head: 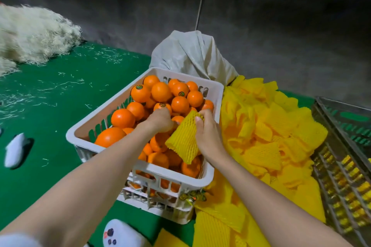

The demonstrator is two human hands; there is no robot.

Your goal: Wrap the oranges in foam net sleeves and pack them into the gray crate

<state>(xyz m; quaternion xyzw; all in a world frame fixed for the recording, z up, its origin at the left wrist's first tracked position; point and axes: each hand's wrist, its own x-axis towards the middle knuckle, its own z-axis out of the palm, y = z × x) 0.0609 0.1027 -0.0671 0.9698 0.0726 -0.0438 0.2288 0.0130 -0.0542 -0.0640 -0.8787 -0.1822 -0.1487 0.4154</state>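
Early stage, I judge: my left hand [159,120] grip curls on an orange [177,119] in the heaped white basket [112,110], right hand [208,134] grip pinches a foam net sleeve [185,140] just beside it, gray crate [341,146] at right looks part filled.

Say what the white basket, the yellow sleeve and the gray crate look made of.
White basket: moulded plastic, likely; smooth, slotted walls. Yellow sleeve: soft foam netting; diamond mesh, matte, hanging limp. Gray crate: probably hard plastic; ribbed grid walls.
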